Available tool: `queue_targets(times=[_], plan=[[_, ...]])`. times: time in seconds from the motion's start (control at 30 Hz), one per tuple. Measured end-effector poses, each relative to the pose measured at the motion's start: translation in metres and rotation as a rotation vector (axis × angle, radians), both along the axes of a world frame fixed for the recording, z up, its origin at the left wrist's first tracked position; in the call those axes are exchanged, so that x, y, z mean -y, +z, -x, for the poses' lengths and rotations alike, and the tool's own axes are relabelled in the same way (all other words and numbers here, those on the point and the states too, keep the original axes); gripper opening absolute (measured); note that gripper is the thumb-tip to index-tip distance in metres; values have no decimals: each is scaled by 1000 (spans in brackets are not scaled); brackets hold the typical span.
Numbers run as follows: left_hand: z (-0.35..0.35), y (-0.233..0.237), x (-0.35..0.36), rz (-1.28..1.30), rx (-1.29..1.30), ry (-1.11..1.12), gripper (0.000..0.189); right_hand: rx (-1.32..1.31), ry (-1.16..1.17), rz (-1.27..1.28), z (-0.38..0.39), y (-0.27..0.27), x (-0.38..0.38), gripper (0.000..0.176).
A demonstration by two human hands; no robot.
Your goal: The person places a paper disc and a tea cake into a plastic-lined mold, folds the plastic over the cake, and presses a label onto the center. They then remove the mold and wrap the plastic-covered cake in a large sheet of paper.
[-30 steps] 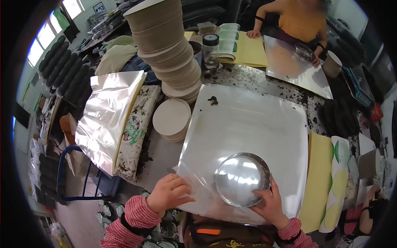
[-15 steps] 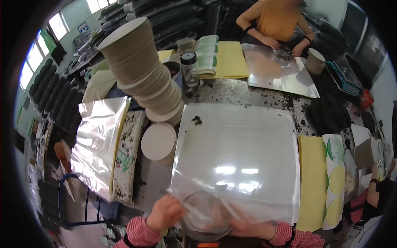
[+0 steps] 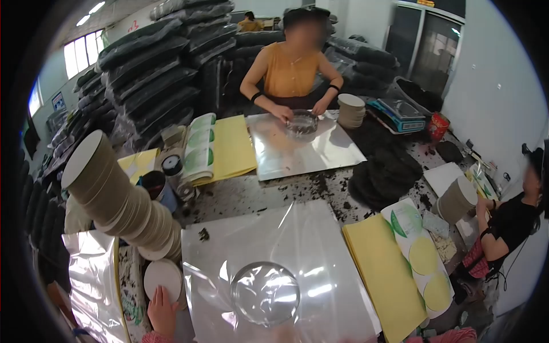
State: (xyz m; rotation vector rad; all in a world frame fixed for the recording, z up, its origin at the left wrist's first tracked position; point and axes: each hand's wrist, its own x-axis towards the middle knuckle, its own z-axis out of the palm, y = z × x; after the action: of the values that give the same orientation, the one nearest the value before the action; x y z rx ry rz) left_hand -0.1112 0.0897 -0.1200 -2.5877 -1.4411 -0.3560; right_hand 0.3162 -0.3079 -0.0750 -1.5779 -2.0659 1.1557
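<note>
The left hand (image 3: 163, 314) lays straight, close-set fingers on 1 short stack of cardboard discs (image 3: 166, 275), seemingly placed for easy reach; whether they grip, I cannot tell. Centrally, a shiny round dish (image 3: 265, 293) sits on glossy sheeting (image 3: 286, 234). The right hand is unseen.

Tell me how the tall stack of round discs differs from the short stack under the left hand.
The tall stack rises well above the short stack. The tall stack looks crooked; the short stack, neater. The tall stack's top is bare, while the left hand rests on the short stack's. Both are pale, with round tops.
</note>
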Motion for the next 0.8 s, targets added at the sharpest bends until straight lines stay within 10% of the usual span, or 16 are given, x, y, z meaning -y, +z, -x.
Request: queue_targets(times=[0.07,0.1,0.13,0.3,0.77,0.8], plan=[[14,-26,-12,19,-97,-9,68,530,159,-566,-75,30,-55,56],[21,-36,-16,1,-71,-30,63,448,-402,-54,-97,38,-83,53],[22,-38,-20,-18,-43,-44,59,464,-606,-416,-146,17,-109,55],[-13,6,-3,-84,-144,47,61,748,-1168,-533,-356,-33,-254,89],[-41,97,18,171,76,156,36,687,-906,-736,-267,-41,-311,54],[-66,112,39,-4,152,-142,34,647,-826,-837,-271,-34,-305,51]])
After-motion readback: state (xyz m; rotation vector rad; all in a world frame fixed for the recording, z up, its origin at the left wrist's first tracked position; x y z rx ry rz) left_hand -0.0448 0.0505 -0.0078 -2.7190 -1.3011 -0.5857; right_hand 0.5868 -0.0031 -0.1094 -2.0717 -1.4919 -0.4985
